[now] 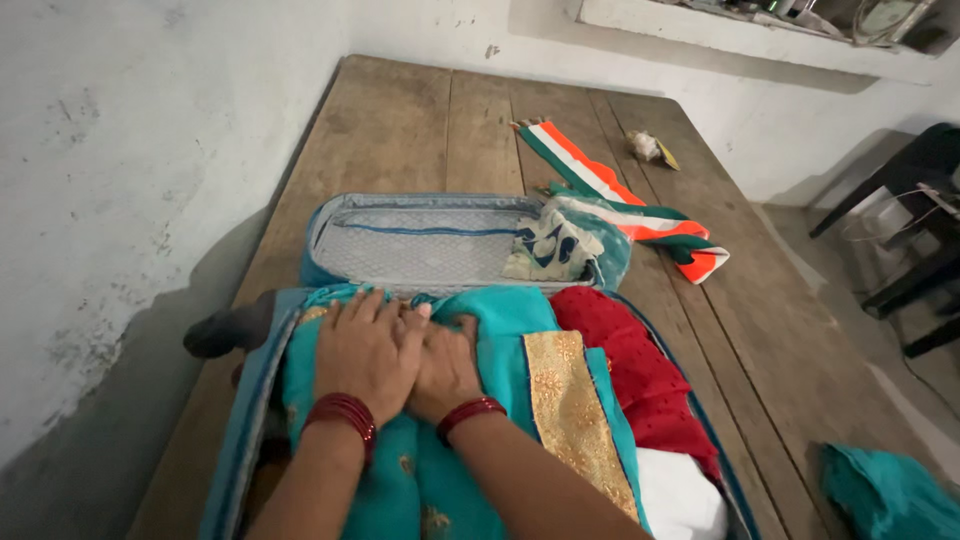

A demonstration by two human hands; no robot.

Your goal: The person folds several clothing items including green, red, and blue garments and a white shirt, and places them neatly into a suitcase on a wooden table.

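The teal garment [500, 330] under both hands is thin, smooth cloth with a faint sheen, edged by a gold woven border [572, 400] that glints. To its right lies red cloth [630, 360], matt and finely textured. The open suitcase lid [420, 240] at the far side shows grey quilted fabric lining. The table [420, 110] is bare, worn wooden planks, matt and rough-grained. The striped sash [610, 190] on it looks smooth and slightly glossy. Glossy red bangles [345, 412] ring the left wrist.

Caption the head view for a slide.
Both hands press teal cloth into an open suitcase on a wooden table.
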